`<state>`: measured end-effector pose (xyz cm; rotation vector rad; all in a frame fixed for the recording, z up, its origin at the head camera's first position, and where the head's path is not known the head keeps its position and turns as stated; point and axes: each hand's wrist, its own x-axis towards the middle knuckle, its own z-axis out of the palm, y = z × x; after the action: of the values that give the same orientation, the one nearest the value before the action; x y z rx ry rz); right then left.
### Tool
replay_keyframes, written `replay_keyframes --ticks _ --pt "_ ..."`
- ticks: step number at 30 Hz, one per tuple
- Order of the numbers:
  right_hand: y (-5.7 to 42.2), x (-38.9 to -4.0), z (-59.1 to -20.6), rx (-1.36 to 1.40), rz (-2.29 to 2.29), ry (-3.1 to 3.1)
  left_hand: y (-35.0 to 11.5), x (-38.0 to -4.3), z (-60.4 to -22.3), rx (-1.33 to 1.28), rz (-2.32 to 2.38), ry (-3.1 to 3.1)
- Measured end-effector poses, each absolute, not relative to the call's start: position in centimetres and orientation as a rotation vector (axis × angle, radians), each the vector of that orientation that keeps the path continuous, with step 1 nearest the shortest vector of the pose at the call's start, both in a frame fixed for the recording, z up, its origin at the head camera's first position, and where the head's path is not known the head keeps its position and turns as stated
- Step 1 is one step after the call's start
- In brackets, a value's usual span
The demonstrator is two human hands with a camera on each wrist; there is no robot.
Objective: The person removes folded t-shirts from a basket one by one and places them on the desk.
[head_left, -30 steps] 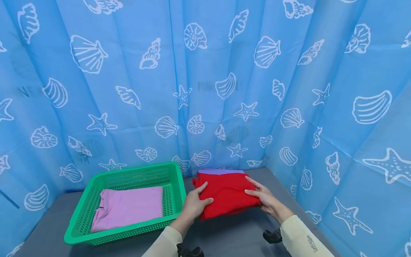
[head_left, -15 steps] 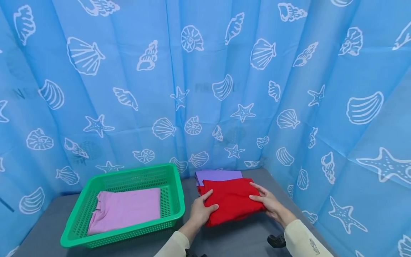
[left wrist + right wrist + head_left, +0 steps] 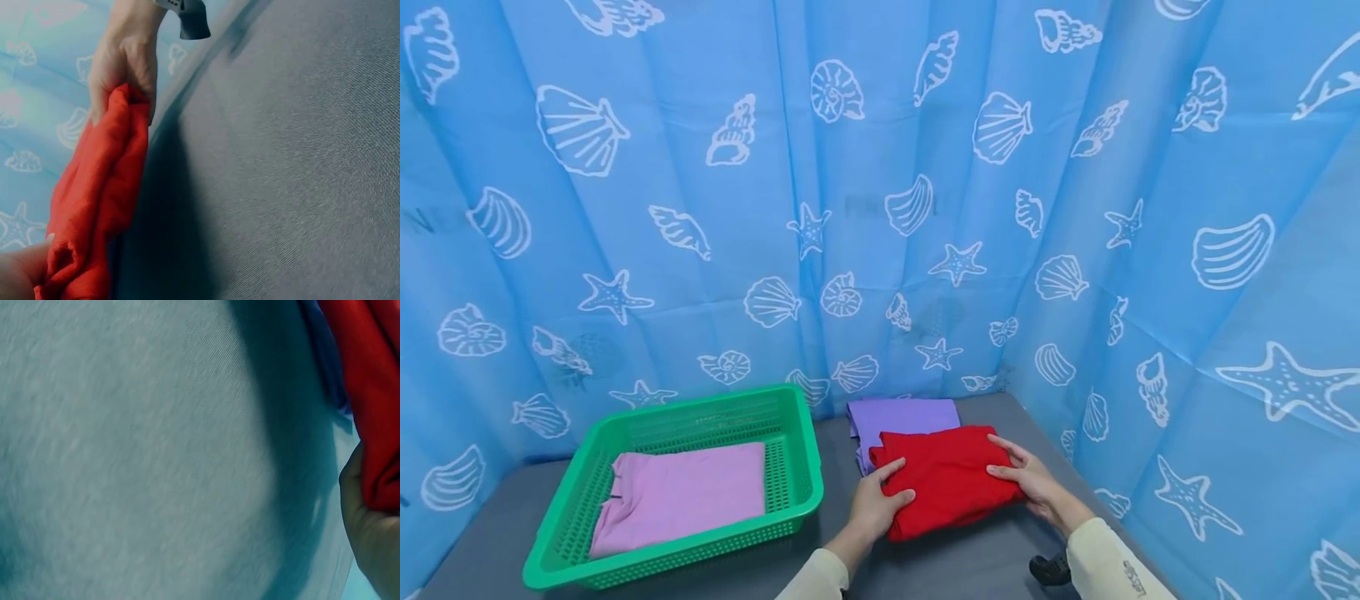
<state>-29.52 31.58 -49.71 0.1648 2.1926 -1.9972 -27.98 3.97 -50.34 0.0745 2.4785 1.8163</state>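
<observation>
Between both hands a folded red cloth garment (image 3: 951, 479) is held raised over the grey surface, as its shadow in the wrist views shows. My left hand (image 3: 874, 507) grips its left edge, thumb on top and the other fingers partly hidden beneath. On the opposite edge my right hand (image 3: 1033, 479) pinches the cloth, with thumb and forefinger above. In the left wrist view the red garment (image 3: 103, 194) shows its layered folded side, and the right hand (image 3: 128, 69) clasps the far end. Behind it lies a folded purple cloth (image 3: 902, 417), partly covered from view.
A green perforated basket (image 3: 808, 467) stands at the left, with a folded pink cloth (image 3: 688, 496) lying flat inside. The grey surface (image 3: 835, 442) runs back to a blue curtain (image 3: 850, 208) with white shell prints, which also closes the right side.
Both hands have drawn the red garment nearer to me and slightly right of the purple cloth, which shows more now. The head view has shifted a little to the right.
</observation>
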Motion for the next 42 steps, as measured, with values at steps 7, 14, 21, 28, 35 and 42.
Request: replay_keyframes --ticks 7,14,21,28,35,42 --pt "32.7 -29.2 -50.2 0.199 -1.986 2.236 5.1 -27.8 -50.7 0.177 1.806 2.475" --pt "34.0 -28.6 -50.0 0.242 -1.974 2.236 6.1 -27.6 -51.4 0.257 1.803 2.393" --pt "35.0 -28.2 -50.3 0.258 -1.970 2.220 6.8 -27.4 -52.0 0.305 1.806 2.310" --pt "35.9 -28.3 -50.5 0.304 -1.940 2.224 7.4 -27.2 -52.6 0.253 1.743 2.341" --pt "36.3 -28.6 -50.6 0.305 -1.846 2.306 7.7 -27.1 -53.4 0.286 1.744 2.382" --pt "36.6 -28.7 -51.1 0.284 -1.693 2.500 7.7 -27.2 -53.5 0.285 1.699 2.376"
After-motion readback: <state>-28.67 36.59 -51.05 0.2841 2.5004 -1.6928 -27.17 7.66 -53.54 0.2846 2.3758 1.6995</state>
